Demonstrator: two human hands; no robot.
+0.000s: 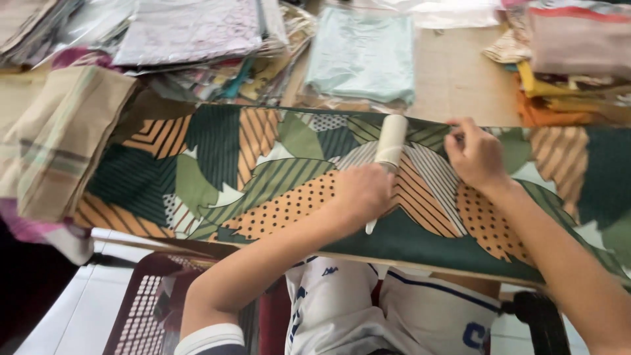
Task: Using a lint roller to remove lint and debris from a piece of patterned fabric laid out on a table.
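Lint roller (390, 146) is resting on the leaf-patterned cloth (263, 177) across the table (453, 79), its handle being gripped by the left hand (360, 190) while the right hand (476, 154) is pinching the cloth's edge, pinning it flat.

Pale green folded cloth in clear wrap (361, 56) at the table's (453, 79) far side; orange and yellow folded fabrics (559, 98) stacked rightward; beige striped cloth (59, 138) left; maroon perforated basket (141, 309) below

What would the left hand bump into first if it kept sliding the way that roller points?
Probably the folded pale mint cloth in clear wrap. The left hand aims its white lint roller up across the leaf-print fabric toward it; bare tabletop lies beside it. Depth is unclear.
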